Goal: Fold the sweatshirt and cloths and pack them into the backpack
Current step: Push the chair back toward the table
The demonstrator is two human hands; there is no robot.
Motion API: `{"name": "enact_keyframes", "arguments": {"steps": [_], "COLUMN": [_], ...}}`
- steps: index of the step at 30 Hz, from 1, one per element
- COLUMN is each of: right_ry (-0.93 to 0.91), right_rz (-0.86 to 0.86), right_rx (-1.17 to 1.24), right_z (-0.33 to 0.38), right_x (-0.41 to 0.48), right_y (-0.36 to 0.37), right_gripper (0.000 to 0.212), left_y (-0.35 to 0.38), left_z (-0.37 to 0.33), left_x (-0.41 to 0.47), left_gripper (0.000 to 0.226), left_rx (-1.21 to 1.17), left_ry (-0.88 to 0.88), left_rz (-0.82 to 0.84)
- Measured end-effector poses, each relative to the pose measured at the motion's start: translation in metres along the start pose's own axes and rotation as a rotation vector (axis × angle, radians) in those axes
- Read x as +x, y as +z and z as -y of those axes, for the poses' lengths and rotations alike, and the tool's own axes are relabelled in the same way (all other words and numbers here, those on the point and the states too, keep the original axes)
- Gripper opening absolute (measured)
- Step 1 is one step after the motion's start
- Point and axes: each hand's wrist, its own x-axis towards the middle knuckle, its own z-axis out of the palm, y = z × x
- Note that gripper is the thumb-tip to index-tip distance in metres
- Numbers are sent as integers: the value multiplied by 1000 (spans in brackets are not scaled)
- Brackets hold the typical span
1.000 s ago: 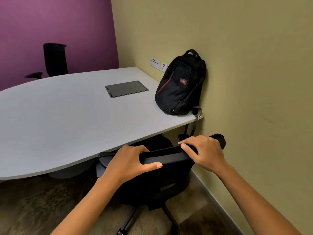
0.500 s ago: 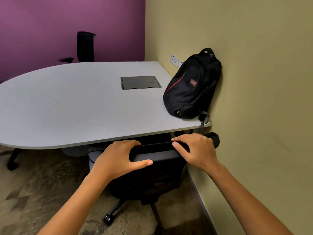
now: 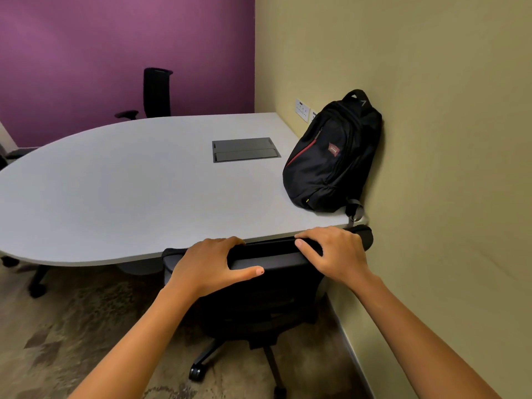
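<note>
Head view, looking forward and down, near table (image 3: 115,197)

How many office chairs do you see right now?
3. The near chair stands before the table, left hand and right hand gripping its backrest. The far chair stands by the purple wall. A third chair shows partly at the left edge; more may be hidden.

- The chair (image 3: 267,283) stood at your 12 o'clock, tucked against the table (image 3: 115,182) edge, your left hand (image 3: 207,263) and right hand (image 3: 334,251) gripping its backrest.
- The backpack (image 3: 331,156) sat on the table at 1 o'clock, leaning on the wall (image 3: 431,139).
- The hatch (image 3: 246,149) lay just left of it.
- A second chair (image 3: 157,92) stood behind the table at 11 o'clock.
</note>
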Motion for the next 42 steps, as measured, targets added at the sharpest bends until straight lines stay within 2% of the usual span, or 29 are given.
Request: {"name": "enact_keyframes", "arguments": {"steps": [15, 23, 29, 32, 42], "right_ry": [-25, -65, -89, -93, -74], "right_rz": [50, 56, 49, 40, 15], "right_rx": [-35, -8, -2, -8, -28], "right_z": [-46, -70, -78, -77, -75], "right_x": [54, 74, 85, 88, 108], "right_y": [15, 22, 28, 30, 44], "right_gripper": [51, 42, 56, 58, 57], "left_y": [4, 6, 6, 4, -1], "left_z": [0, -7, -6, -1, 17], "left_x": [70, 92, 103, 109, 129], "left_gripper": [104, 100, 93, 88, 94], "left_rx": [3, 0, -18, -18, -33], "left_ry": [-14, -49, -68, -68, -78], "left_rz": [-30, -58, -57, -46, -21]}}
